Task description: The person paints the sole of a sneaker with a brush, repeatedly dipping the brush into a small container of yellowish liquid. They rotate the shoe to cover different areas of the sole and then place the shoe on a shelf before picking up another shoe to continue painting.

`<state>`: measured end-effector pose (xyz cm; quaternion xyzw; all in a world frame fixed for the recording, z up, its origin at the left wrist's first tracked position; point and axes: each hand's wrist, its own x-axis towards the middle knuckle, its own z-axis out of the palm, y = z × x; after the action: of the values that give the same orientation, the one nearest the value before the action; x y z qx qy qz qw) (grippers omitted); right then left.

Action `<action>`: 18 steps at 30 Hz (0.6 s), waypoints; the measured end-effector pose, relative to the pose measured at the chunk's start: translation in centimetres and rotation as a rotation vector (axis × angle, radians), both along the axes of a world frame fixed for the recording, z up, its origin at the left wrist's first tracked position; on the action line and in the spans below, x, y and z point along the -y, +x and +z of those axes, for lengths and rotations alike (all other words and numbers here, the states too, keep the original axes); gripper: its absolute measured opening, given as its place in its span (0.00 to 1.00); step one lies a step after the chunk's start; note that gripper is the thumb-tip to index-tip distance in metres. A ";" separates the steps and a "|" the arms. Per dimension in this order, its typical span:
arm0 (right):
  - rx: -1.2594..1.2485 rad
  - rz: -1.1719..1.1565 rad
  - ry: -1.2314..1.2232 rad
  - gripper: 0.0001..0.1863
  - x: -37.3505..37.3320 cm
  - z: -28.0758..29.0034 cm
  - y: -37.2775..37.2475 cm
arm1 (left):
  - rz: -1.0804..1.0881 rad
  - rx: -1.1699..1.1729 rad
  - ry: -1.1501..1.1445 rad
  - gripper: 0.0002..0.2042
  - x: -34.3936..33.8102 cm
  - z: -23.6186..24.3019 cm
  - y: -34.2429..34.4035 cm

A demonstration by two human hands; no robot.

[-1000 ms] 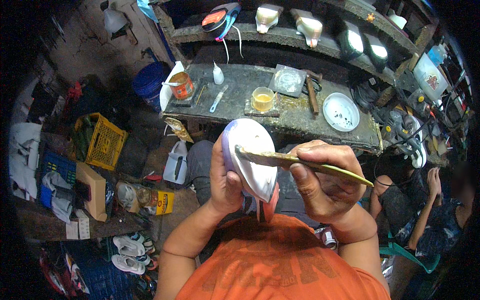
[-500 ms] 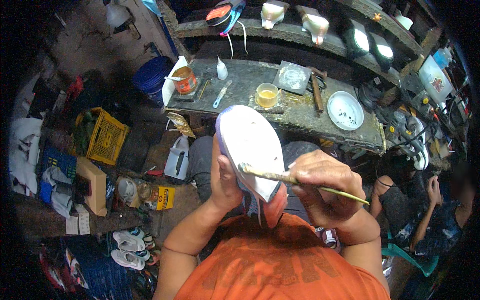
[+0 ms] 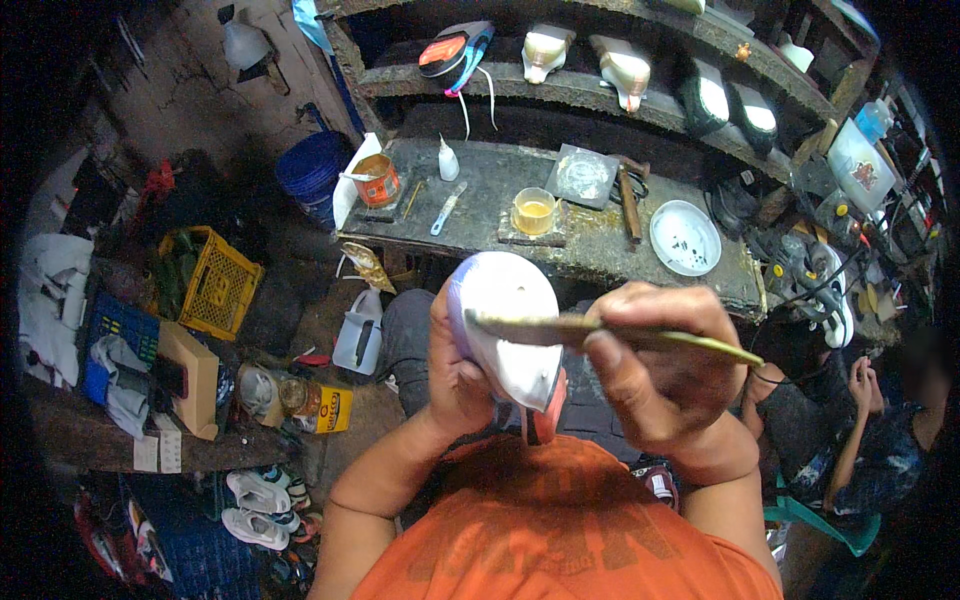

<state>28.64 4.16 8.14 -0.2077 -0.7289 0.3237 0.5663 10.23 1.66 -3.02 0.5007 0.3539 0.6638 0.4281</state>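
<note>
My left hand (image 3: 452, 365) is closed around the side of a shoe (image 3: 508, 290) with its white underside turned up toward me. A purple edge shows along the shoe's left side, and a red-orange part hangs at the end nearest my body. In my right hand (image 3: 665, 375) is a thin-handled brush (image 3: 540, 329), pinched between thumb and fingers. The brush lies across the white underside, its dark tip by the shoe's left edge. Whether the tip touches there, I cannot tell.
Ahead stands a dark workbench (image 3: 470, 222) with a cup of yellowish liquid (image 3: 534, 212), an orange can (image 3: 376, 181), a white bottle (image 3: 447, 160), a knife (image 3: 448, 208), a hammer (image 3: 629, 205) and a white bowl (image 3: 685, 238). Shoes line the shelf (image 3: 400, 80) behind. Another person (image 3: 890, 430) sits at right.
The shoe has tilted and come lower, closer to my body. My right hand has lifted toward me, and the brush tip has shifted left to the shoe's edge.
</note>
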 end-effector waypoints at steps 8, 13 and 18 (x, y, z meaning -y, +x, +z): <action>-0.117 -0.066 -0.113 0.14 -1.4 0.4 1.7 | -0.263 0.191 -0.066 0.52 -0.9 -1.3 -3.6; -0.043 -0.092 -0.133 0.14 -1.7 -0.4 1.3 | -0.292 0.254 -0.108 0.48 0.0 -0.9 -2.8; -0.055 -0.024 -0.072 0.15 -1.9 -0.8 0.9 | -0.328 0.247 -0.063 0.46 -0.1 -0.5 -2.2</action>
<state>29.50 6.10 7.37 -0.2278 -0.6984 0.3484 0.5822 8.06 1.73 -3.51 0.4528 0.2330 0.6301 0.5863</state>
